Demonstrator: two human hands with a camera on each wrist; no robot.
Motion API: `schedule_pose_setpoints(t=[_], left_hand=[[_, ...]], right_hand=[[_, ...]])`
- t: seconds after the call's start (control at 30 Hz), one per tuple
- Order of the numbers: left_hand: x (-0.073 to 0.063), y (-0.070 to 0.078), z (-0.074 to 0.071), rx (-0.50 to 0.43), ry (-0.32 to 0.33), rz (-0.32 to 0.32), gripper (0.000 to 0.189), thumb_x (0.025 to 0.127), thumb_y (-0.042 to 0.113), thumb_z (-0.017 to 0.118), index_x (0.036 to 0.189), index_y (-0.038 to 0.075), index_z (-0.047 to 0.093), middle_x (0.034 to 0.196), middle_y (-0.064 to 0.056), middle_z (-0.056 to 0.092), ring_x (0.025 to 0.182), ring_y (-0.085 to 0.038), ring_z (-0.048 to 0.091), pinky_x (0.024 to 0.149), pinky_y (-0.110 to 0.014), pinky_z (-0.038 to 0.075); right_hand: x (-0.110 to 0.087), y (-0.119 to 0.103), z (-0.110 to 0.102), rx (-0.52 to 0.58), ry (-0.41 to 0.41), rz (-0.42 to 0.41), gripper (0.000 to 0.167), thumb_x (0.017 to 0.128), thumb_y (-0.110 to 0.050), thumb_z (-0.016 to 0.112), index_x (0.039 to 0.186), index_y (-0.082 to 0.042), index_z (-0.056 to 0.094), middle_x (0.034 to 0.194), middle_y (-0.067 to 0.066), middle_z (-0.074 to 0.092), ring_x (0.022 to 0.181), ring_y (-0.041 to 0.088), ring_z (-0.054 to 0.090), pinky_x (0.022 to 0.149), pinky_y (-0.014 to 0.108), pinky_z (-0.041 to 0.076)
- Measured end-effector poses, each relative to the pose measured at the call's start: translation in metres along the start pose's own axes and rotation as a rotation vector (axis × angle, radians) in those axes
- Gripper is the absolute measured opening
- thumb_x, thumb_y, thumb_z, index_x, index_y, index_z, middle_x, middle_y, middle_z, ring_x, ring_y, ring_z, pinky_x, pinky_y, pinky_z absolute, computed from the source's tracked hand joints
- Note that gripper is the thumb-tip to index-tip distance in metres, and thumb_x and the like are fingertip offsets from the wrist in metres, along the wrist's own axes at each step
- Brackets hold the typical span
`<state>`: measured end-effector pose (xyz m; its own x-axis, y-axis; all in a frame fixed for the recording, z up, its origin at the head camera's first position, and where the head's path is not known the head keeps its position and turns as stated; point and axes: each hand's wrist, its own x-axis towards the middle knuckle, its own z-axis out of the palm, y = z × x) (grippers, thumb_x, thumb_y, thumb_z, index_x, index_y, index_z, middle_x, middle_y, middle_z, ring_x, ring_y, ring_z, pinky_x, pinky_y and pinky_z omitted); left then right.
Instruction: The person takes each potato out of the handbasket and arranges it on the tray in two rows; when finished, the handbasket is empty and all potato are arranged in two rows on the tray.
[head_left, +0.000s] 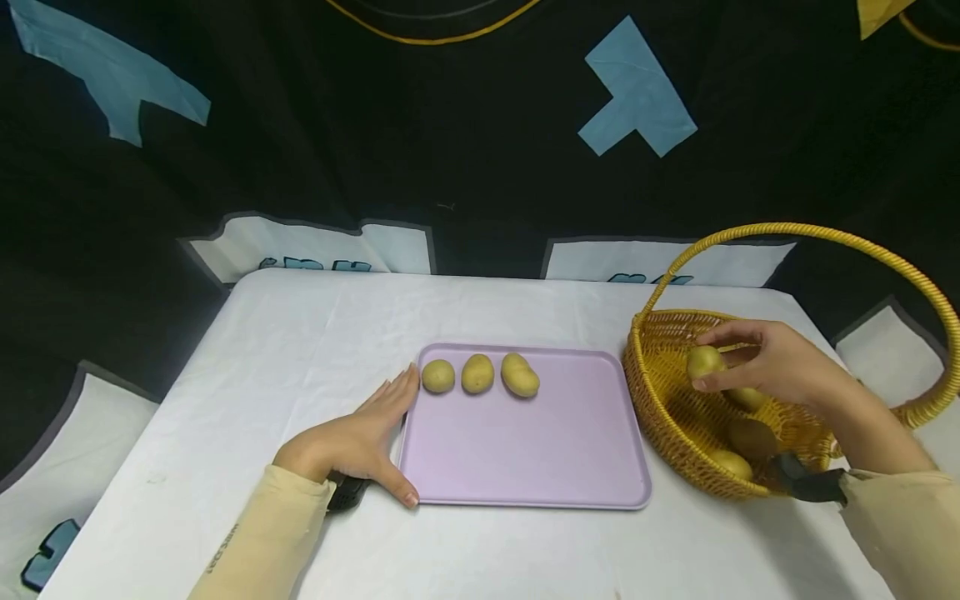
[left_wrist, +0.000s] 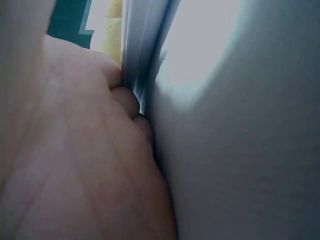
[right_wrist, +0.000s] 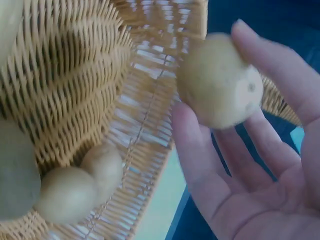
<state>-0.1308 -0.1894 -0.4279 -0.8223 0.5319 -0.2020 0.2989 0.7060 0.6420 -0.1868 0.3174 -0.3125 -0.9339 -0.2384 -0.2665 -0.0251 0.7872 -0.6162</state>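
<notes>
A lilac tray [head_left: 525,450] bears three potatoes in a row near its far edge: a round potato [head_left: 438,376], a second potato [head_left: 477,373] and a lumpy potato [head_left: 520,375]. My left hand [head_left: 360,446] rests along the tray's left side, fingers extended and thumb by the near corner. The left wrist view shows fingers at the tray's rim [left_wrist: 131,45]. Over the wicker basket [head_left: 652,417], my right hand [head_left: 780,367] pinches a potato [right_wrist: 220,80] between thumb and fingertips. Below it in the basket lie more potatoes [head_left: 729,463] and a brown roundish thing [head_left: 752,438].
The basket's tall arched handle [head_left: 795,229] rises at the right, with my right forearm reaching in beneath it. White cloth [head_left: 322,333] covers the table. A black curtain [head_left: 480,150] with blue and white patches hangs behind the far edge.
</notes>
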Motion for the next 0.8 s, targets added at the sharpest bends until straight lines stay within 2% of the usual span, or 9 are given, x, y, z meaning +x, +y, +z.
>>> schedule_pose_setpoints(t=[0.13, 0.33, 0.43, 0.57, 0.7, 0.8], left_hand=[[0.001, 0.001, 0.0, -0.002, -0.004, 0.003, 0.165, 0.044, 0.064, 0.093, 0.159, 0.001, -0.006, 0.167, -0.013, -0.011, 0.151, -0.034, -0.009, 0.122, -0.052, 0.002], [0.002, 0.0, 0.0, -0.005, 0.0, -0.002, 0.165, 0.044, 0.065, 0.093, 0.159, 0.002, -0.006, 0.167, -0.013, -0.011, 0.151, -0.035, -0.009, 0.121, -0.053, 0.002], [0.002, 0.0, 0.001, -0.002, 0.001, -0.001, 0.165, 0.044, 0.065, 0.093, 0.16, 0.002, -0.007, 0.167, -0.013, -0.012, 0.151, -0.035, -0.009, 0.121, -0.053, 0.002], [0.002, 0.0, 0.001, 0.003, -0.003, 0.002, 0.165, 0.044, 0.065, 0.093, 0.159, 0.002, -0.007, 0.166, -0.013, -0.012, 0.151, -0.034, -0.009, 0.122, -0.052, 0.002], [0.002, 0.0, 0.001, 0.01, -0.006, 0.006, 0.165, 0.045, 0.065, 0.093, 0.159, 0.0, -0.007, 0.166, -0.014, -0.012, 0.151, -0.034, -0.009, 0.122, -0.052, 0.001], [0.001, 0.0, 0.0, 0.011, -0.008, 0.009, 0.165, 0.045, 0.064, 0.093, 0.159, 0.0, -0.008, 0.166, -0.015, -0.012, 0.151, -0.034, -0.01, 0.122, -0.052, 0.001]], right_hand=[[-0.006, -0.007, 0.005, 0.046, 0.053, 0.007, 0.074, 0.081, -0.046, 0.083, 0.138, -0.008, 0.057, 0.139, 0.019, 0.052, 0.12, 0.037, 0.055, 0.084, 0.028, 0.056], [-0.008, -0.024, 0.019, 0.099, 0.126, -0.01, 0.071, 0.08, -0.047, 0.084, 0.135, -0.01, 0.059, 0.141, 0.018, 0.052, 0.126, 0.039, 0.053, 0.1, 0.05, 0.048], [-0.007, -0.033, 0.03, 0.144, 0.161, -0.049, 0.067, 0.08, -0.043, 0.085, 0.133, -0.01, 0.061, 0.139, 0.014, 0.055, 0.123, 0.034, 0.056, 0.098, 0.04, 0.05], [-0.003, -0.045, 0.049, 0.248, 0.204, -0.078, 0.064, 0.079, -0.036, 0.088, 0.132, -0.009, 0.063, 0.133, 0.01, 0.06, 0.115, 0.022, 0.06, 0.086, 0.019, 0.052], [0.004, -0.056, 0.073, 0.396, 0.213, -0.108, 0.065, 0.077, -0.025, 0.09, 0.133, -0.005, 0.062, 0.132, 0.011, 0.061, 0.11, 0.015, 0.061, 0.083, 0.02, 0.054], [0.012, -0.064, 0.093, 0.5, 0.199, -0.131, 0.065, 0.076, -0.016, 0.09, 0.133, -0.001, 0.062, 0.131, 0.013, 0.061, 0.109, 0.019, 0.062, 0.081, 0.023, 0.056]])
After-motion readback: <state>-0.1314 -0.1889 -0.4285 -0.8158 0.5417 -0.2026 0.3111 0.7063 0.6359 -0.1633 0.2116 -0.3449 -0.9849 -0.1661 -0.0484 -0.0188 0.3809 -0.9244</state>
